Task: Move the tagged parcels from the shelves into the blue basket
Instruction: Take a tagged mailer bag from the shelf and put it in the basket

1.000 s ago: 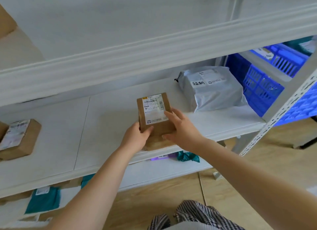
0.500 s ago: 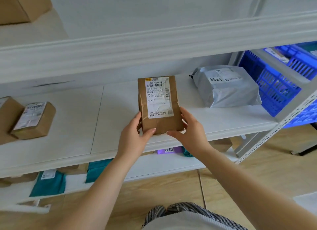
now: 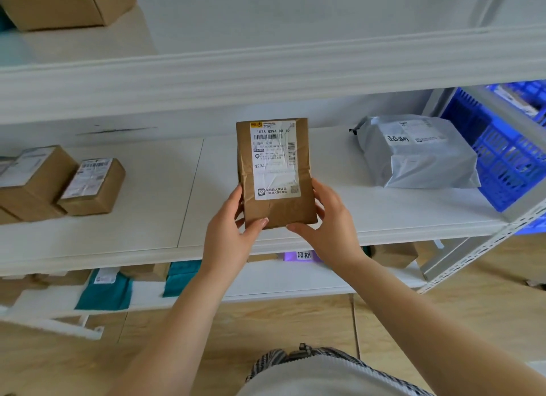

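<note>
I hold a brown paper parcel upright in front of the middle shelf, its white shipping label facing me. My left hand grips its lower left edge, thumb on the front. My right hand grips its lower right edge. A grey plastic mailer with a handwritten tag lies on the same shelf to the right. The blue basket stands beyond the shelf's right end, partly behind the upright post.
Two small cardboard boxes sit at the shelf's left. A big carton rests on the upper shelf. The lower shelf holds teal mailers, a purple tagged parcel and brown boxes. The perforated white post slants at right; wooden floor lies below.
The parcel has been lifted off the shelf and tipped upright, label toward me, with both hands now at its lower edges. The view has shifted slightly to the left.
</note>
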